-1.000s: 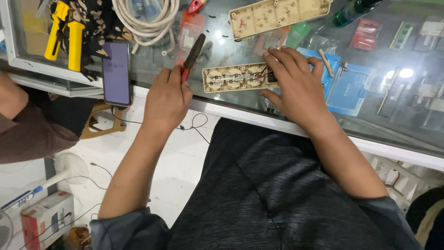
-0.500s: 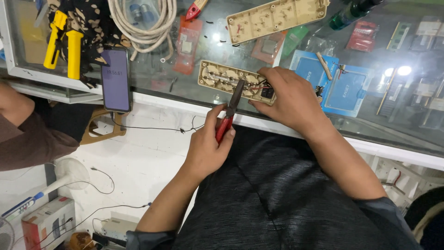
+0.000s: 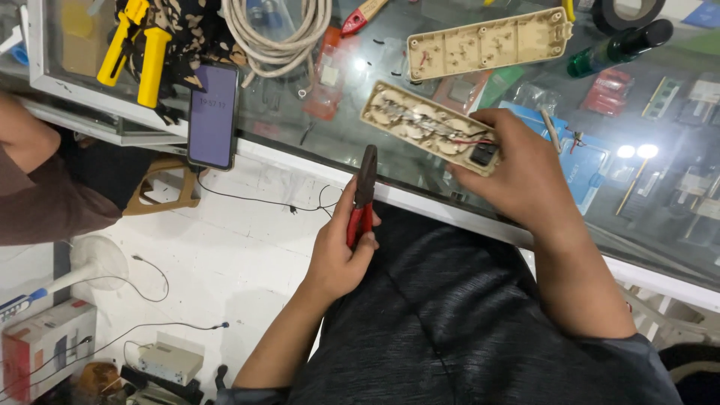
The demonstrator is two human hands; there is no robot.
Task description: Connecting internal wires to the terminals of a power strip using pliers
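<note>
Glass counter (image 3: 315,142) above white floor (image 3: 225,247)

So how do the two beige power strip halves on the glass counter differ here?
The opened strip shows metal contacts, red and black wires and a black switch; the cover shows only bare moulded sockets. The right hand grips the strip at its switch end, while the cover lies untouched farther back. Both are long, beige and face up.

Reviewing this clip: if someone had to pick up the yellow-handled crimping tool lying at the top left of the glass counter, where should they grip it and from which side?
Grip the yellow-handled crimping tool around its two yellow handles, coming from above at the near, lower end. The handles lie roughly side by side, angled toward the counter edge and uncovered, while the head end runs out of view beside a patterned cloth.
</note>
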